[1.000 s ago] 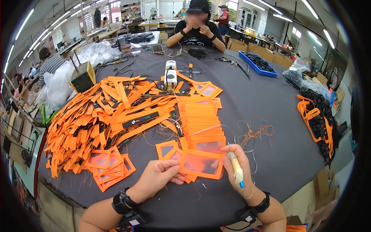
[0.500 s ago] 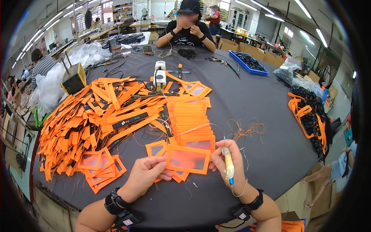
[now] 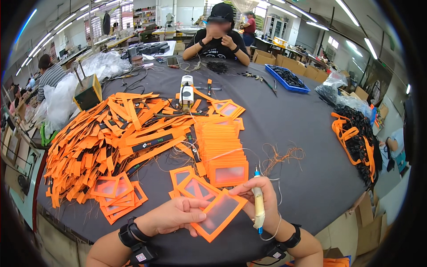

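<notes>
Pinching an orange frame [image 3: 221,212] with our left hand [image 3: 178,216] and our right hand [image 3: 263,196], which is also grasping a pen-like tool [image 3: 258,205], we are tilting the previously level frame.

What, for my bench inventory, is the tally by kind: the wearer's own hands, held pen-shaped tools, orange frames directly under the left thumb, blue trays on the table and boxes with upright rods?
Wearer's left hand and right hand: 2
Pen-shaped tool: 1
Orange frame: 1
Blue tray: 1
Rod-topped box: 1
Total: 6
</notes>
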Demonstrator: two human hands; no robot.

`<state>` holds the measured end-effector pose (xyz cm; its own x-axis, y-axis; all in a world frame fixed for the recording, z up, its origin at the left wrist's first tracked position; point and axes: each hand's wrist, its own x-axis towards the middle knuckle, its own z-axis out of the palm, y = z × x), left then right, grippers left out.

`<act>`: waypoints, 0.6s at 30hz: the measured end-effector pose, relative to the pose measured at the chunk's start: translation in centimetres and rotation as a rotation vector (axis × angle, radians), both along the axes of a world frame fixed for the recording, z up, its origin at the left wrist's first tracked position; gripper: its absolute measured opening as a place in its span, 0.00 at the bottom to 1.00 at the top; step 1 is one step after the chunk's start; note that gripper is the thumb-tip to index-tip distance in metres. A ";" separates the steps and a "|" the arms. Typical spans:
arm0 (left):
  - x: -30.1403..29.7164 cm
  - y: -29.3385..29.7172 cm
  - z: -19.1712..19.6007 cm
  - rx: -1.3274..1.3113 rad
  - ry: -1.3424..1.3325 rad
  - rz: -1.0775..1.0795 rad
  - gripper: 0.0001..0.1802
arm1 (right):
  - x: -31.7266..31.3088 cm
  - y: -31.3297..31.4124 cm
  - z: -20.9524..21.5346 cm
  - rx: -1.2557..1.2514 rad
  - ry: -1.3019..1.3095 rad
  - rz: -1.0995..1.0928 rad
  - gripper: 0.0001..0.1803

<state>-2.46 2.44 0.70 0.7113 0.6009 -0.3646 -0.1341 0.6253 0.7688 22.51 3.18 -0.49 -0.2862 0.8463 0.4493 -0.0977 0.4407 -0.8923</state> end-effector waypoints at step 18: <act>0.6 0.1 -0.8 0.296 0.234 0.207 0.16 | 0.1 0.6 0.7 -0.206 0.057 -0.078 0.13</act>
<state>-1.84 2.56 -0.11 0.4839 0.8249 -0.2923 -0.0344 0.3517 0.9355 22.61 3.76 0.20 -0.1949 0.9404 0.2786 -0.1235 0.2583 -0.9581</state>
